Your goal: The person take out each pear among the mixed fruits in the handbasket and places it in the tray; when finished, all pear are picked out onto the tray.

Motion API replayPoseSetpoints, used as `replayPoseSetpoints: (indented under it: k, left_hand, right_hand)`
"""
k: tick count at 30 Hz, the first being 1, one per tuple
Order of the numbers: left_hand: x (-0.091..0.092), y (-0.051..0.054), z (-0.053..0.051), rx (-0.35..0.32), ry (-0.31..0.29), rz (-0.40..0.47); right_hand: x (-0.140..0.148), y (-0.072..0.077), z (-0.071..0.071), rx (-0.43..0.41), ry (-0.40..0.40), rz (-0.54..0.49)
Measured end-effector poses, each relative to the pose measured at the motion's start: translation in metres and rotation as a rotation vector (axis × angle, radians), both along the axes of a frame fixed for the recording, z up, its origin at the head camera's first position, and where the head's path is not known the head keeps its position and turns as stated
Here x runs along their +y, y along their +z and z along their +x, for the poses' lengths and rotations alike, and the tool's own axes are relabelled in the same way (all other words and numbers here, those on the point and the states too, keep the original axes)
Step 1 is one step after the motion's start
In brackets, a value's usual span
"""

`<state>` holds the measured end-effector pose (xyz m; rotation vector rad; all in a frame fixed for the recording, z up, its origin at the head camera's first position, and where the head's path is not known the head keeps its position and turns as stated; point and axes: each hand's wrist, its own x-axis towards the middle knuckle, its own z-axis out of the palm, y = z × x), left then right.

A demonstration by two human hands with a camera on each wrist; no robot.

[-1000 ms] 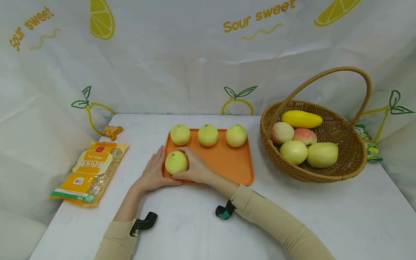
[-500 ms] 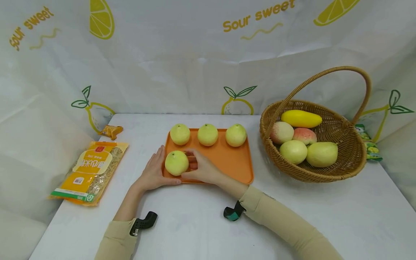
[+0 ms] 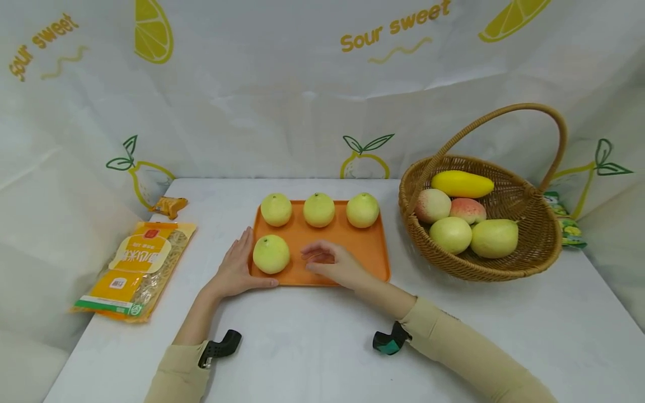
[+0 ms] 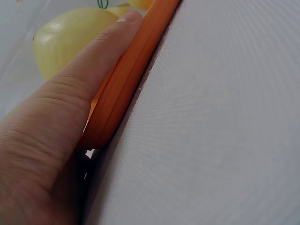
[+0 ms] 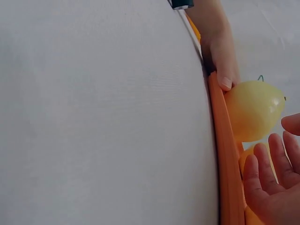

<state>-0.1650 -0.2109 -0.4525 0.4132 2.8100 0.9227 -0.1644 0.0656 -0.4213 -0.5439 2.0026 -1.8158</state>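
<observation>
An orange tray (image 3: 347,263) lies on the table. At its front left sits a round, pale yellow-green fruit (image 3: 271,254) with a slightly tapered top. Three like it line the back: one fruit (image 3: 276,210) at left, another fruit (image 3: 318,210) mid-row and a third fruit (image 3: 362,210) at right. My left hand (image 3: 235,268) rests against the tray's front left corner, fingers straight along the side; its thumb (image 4: 105,49) lies along the front rim. Over the tray, right of the front fruit and apart from it, my right hand (image 3: 337,263) holds nothing, its fingers loosely bent.
A wicker basket (image 3: 544,246) at right holds a yellow oblong fruit (image 3: 462,183), peach-like fruits and pale green ones. Behind it lies a green packet (image 3: 569,230). At left are an orange noodle-like bag (image 3: 136,268) and a small orange packet (image 3: 170,207).
My right hand has let go of the front left fruit and drawn back to the right. That fruit stays on the tray, and my left hand keeps its place at the corner.
</observation>
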Motion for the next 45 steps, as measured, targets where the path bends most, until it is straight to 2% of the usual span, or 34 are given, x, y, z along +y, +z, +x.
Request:
replayPoseSetpoints:
  k: [4,17,27,35,45]
  left_hand:
    - [-0.001,-0.001,0.0,0.001,0.0,-0.005]
    - [-0.001,-0.002,0.0,-0.005,0.0,-0.005]
    - [-0.001,-0.002,0.001,-0.005,0.001,-0.013]
    - [-0.001,-0.002,0.0,-0.002,-0.003,-0.014]
    - [-0.001,-0.003,-0.001,0.003,-0.006,-0.005]
  right_hand:
    - [0.014,0.006,0.006,-0.096,-0.032,-0.037]
    - [0.064,0.024,0.023,-0.114,-0.098,-0.03]
    - [0.095,0.043,0.035,-0.142,-0.079,-0.017]
    - [0.112,0.055,0.043,-0.118,-0.073,0.017]
    - [0.137,0.081,0.047,0.002,-0.075,0.087]
